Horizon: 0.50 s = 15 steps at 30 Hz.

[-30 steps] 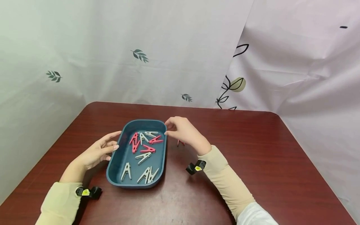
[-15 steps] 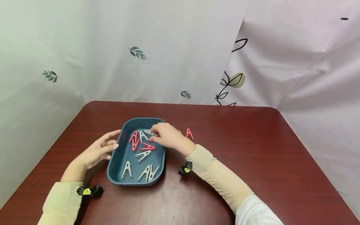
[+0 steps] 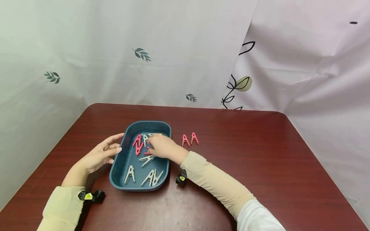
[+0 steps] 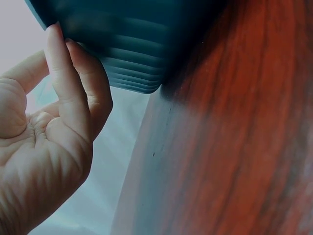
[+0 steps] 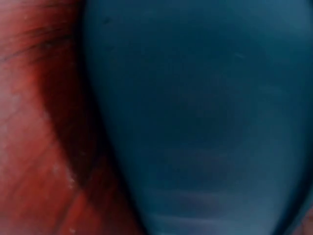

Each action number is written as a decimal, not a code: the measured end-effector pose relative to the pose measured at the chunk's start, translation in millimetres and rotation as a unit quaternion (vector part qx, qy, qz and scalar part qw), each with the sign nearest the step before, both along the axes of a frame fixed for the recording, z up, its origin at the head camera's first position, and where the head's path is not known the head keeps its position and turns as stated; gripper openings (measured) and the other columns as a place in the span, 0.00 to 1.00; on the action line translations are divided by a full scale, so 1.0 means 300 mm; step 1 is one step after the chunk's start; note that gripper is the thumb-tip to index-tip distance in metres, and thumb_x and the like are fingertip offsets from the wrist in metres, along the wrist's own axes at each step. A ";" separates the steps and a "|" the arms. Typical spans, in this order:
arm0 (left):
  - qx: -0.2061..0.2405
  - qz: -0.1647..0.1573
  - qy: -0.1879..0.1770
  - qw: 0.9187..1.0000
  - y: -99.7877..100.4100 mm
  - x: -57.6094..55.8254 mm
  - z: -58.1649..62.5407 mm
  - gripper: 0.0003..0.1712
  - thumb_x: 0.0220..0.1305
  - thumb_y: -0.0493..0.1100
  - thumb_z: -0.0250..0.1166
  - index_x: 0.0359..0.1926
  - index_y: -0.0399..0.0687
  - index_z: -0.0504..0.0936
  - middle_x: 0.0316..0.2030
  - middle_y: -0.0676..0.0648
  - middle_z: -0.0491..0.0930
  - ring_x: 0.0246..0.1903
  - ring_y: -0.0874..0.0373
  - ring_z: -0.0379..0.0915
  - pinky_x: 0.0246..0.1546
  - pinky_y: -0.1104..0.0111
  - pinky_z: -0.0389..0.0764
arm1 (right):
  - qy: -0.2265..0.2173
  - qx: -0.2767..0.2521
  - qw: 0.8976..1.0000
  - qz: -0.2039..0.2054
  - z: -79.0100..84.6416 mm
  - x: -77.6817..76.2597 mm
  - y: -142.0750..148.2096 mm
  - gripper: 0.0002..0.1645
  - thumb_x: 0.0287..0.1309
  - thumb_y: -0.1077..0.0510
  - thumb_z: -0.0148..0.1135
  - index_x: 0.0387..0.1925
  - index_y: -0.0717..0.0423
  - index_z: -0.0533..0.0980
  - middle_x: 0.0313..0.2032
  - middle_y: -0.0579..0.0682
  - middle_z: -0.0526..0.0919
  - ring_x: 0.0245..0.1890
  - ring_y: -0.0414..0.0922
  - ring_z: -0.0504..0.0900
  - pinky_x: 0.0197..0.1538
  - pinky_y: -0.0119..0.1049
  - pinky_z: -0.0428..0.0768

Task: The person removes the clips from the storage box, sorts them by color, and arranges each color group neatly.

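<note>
A dark blue tray (image 3: 136,188) stands on the table, with several white and red clothespins inside. At its left wall is my left hand (image 3: 99,157), fingertips touching the rim from outside. The left wrist view shows those fingers (image 4: 62,73) fairly straight against the ribbed wall. My right hand (image 3: 164,147) reaches over the right rim into the tray, thumb and forefinger apart around a red clothespin (image 3: 147,153) that is partly hidden. Two red clothespins (image 3: 139,148) lie just left of its fingertips, and a white clothespin (image 3: 146,159) lies below the thumb.
On the brown table (image 3: 245,160), right of the tray, two red clothespins (image 3: 185,140) lie side by side. More white clothespins (image 3: 152,177) rest at the tray's near end. A pale curtain (image 3: 173,48) hangs behind the table. Only the tray's outer wall (image 5: 195,98) and table fill the right wrist view.
My right hand has moved left and down from the tray's right rim to inside it, uncovering the two red clothespins on the table. My left hand has stayed at the tray's left side.
</note>
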<state>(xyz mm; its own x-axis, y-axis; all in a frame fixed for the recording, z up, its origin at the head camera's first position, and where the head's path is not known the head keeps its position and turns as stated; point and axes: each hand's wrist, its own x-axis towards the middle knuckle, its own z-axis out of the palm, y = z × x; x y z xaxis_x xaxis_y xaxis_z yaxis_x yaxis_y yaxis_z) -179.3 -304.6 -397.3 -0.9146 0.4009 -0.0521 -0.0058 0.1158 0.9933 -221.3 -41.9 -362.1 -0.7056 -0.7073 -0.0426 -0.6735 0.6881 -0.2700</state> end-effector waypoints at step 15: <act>0.005 -0.002 0.001 1.000 -0.003 -0.002 -0.003 0.32 0.70 0.33 0.52 0.70 0.50 0.54 0.40 0.50 0.80 0.34 0.58 0.83 0.32 0.64 0.84 | 0.060 0.116 0.991 -0.025 -0.038 0.019 -0.027 0.09 0.62 0.52 0.58 0.26 0.47 0.76 0.31 0.45 0.80 0.27 0.39 0.75 0.26 0.33 0.74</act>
